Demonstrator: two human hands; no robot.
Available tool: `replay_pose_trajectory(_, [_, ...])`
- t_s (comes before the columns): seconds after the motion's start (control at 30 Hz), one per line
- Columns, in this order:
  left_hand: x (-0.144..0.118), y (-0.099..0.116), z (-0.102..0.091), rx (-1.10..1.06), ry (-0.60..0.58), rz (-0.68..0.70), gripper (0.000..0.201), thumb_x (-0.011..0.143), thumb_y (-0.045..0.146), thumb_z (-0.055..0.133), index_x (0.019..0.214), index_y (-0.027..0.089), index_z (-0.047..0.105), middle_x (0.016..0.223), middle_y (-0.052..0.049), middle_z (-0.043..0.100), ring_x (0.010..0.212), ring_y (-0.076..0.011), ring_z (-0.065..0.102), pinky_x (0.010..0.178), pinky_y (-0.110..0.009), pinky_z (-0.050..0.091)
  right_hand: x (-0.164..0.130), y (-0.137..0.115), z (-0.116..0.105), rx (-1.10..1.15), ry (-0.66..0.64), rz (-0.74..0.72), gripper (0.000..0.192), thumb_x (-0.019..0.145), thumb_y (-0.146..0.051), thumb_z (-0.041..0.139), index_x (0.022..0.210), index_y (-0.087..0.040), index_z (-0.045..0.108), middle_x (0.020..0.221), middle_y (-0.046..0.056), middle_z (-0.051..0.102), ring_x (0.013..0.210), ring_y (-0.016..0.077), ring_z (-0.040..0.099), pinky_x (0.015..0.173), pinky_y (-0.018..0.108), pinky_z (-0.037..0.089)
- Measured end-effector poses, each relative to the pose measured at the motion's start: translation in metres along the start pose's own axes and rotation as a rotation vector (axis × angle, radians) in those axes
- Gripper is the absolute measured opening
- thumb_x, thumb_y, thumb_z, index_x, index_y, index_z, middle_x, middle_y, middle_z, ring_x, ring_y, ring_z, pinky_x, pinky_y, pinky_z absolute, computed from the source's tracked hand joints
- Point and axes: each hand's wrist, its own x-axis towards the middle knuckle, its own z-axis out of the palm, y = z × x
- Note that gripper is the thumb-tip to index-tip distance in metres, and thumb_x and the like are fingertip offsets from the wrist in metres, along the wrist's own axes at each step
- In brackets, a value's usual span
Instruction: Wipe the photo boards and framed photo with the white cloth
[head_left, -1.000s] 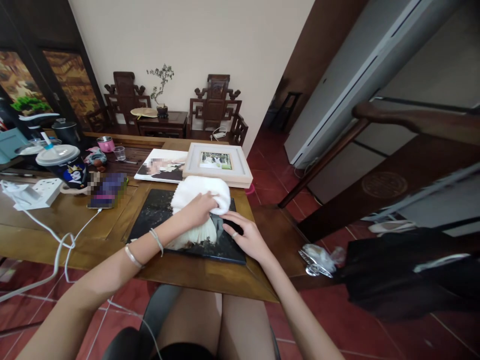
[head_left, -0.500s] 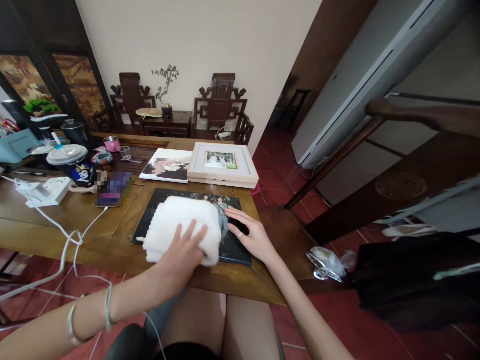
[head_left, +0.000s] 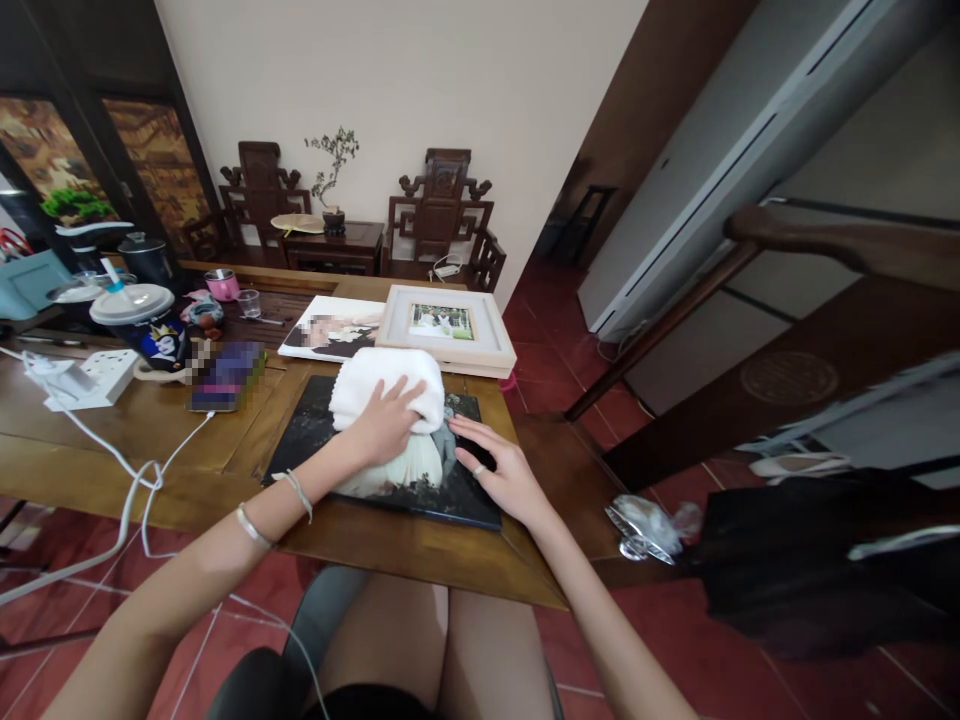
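Note:
A dark photo panel point(head_left: 300, 425) lies flat on the wooden table, showing part of a pale dress and a grey suit. Over its upper middle sits a folded white towel point(head_left: 367, 385), which hides much of the picture. My left hand point(head_left: 388, 425) presses on the towel, fingers spread over the front of it and the thumb curled at its right side. On the panel's right part rests my right hand point(head_left: 499, 465), flat with its fingers stretched out; a ring is on one finger. It holds nothing.
Behind the panel lie a white-framed photo point(head_left: 442, 325) and a white photo board point(head_left: 315, 330). To the left stand a lidded drink cup point(head_left: 150, 325), a phone point(head_left: 229, 375) on a cable, and a power strip point(head_left: 109, 378). A wooden chair point(head_left: 787, 370) is at the right.
The towel and my left hand have moved away from me across the panel, uncovering the pale dress in its lower part. My right hand has stayed in place.

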Motion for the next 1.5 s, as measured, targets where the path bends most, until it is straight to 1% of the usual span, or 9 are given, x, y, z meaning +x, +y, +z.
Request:
replay_pose_trajectory(0.1, [-0.007,0.007,-0.005,0.008,-0.041,0.017,0.037,0.086,0.009,0.044,0.118,0.011,0.061,0.155,-0.011,0.024,0.143,-0.0371,0.017,0.11,-0.061,0.024,0.0,0.0,0.0,0.002,-0.006,0.004,0.035,0.089,-0.035,0.055,0.119,-0.023,0.065,0.128,0.011,0.062,0.124,0.0261,0.053,0.107,0.05,0.039])
replay_pose_trajectory(0.33, [-0.085,0.08,-0.011,0.053,-0.123,0.117,0.028,0.082,0.017,0.055,0.105,0.016,0.072,0.154,-0.016,0.025,0.139,-0.0455,0.021,0.104,-0.066,0.029,0.0,-0.002,-0.002,0.024,-0.01,0.006,0.033,0.089,-0.036,0.055,0.118,-0.026,0.066,0.128,0.009,0.062,0.125,0.0268,0.052,0.108,0.051,0.038])
replay_pose_trajectory(0.43, [-0.105,0.094,-0.012,0.044,-0.151,0.166,0.029,0.085,0.025,0.056,0.108,0.019,0.071,0.154,-0.015,0.026,0.137,-0.0465,0.025,0.102,-0.066,0.033,0.0,-0.003,-0.003,0.022,-0.014,0.006,0.034,0.089,-0.036,0.053,0.118,-0.024,0.066,0.128,0.009,0.062,0.126,0.0264,0.051,0.108,0.051,0.037])
replay_pose_trajectory(0.57, [-0.097,0.083,-0.016,0.039,-0.167,0.159,0.03,0.083,0.023,0.057,0.11,0.017,0.069,0.155,-0.014,0.023,0.139,-0.0433,0.023,0.104,-0.062,0.032,0.0,-0.003,-0.003,0.021,-0.024,0.013,0.034,0.089,-0.037,0.053,0.119,-0.024,0.065,0.129,0.01,0.061,0.126,0.0269,0.051,0.108,0.051,0.037])
replay_pose_trajectory(0.73, [-0.047,0.044,-0.014,0.013,-0.092,0.029,0.034,0.084,0.009,0.045,0.112,0.009,0.066,0.154,-0.016,0.024,0.141,-0.0404,0.019,0.107,-0.062,0.028,0.0,-0.002,-0.002,0.02,-0.013,0.025,0.034,0.089,-0.037,0.056,0.119,-0.024,0.065,0.128,0.01,0.062,0.125,0.0263,0.052,0.108,0.05,0.037])
replay_pose_trajectory(0.93, [0.002,0.002,-0.005,-0.007,-0.027,-0.058,0.035,0.092,0.017,0.043,0.123,0.012,0.059,0.155,-0.013,0.023,0.142,-0.0382,0.017,0.109,-0.063,0.022,0.0,-0.003,-0.002,0.031,0.003,0.02,0.034,0.088,-0.037,0.057,0.118,-0.025,0.066,0.127,0.01,0.063,0.124,0.0263,0.053,0.107,0.05,0.039])
replay_pose_trajectory(1.07, [-0.02,0.019,-0.006,0.045,-0.03,-0.001,0.032,0.093,0.019,0.043,0.115,0.011,0.065,0.154,-0.016,0.026,0.141,-0.0401,0.019,0.107,-0.064,0.024,0.001,-0.003,-0.002,0.032,0.002,0.022,0.034,0.088,-0.037,0.057,0.118,-0.025,0.066,0.127,0.009,0.063,0.124,0.0265,0.053,0.107,0.051,0.039])
replay_pose_trajectory(1.3, [-0.109,0.081,0.003,0.071,-0.042,0.181,0.022,0.083,0.027,0.061,0.1,0.021,0.074,0.155,-0.013,0.025,0.139,-0.0447,0.023,0.106,-0.064,0.026,0.001,-0.001,-0.002,0.033,-0.004,0.011,0.033,0.088,-0.038,0.056,0.118,-0.026,0.066,0.127,0.008,0.063,0.125,0.0263,0.052,0.108,0.051,0.038])
replay_pose_trajectory(1.5, [-0.098,0.069,-0.017,0.046,-0.114,0.198,0.022,0.085,0.025,0.057,0.098,0.018,0.073,0.153,-0.012,0.03,0.139,-0.0398,0.026,0.105,-0.057,0.034,0.0,-0.001,-0.002,0.024,-0.017,0.023,0.034,0.089,-0.037,0.055,0.119,-0.026,0.065,0.129,0.008,0.062,0.126,0.0264,0.051,0.108,0.051,0.038])
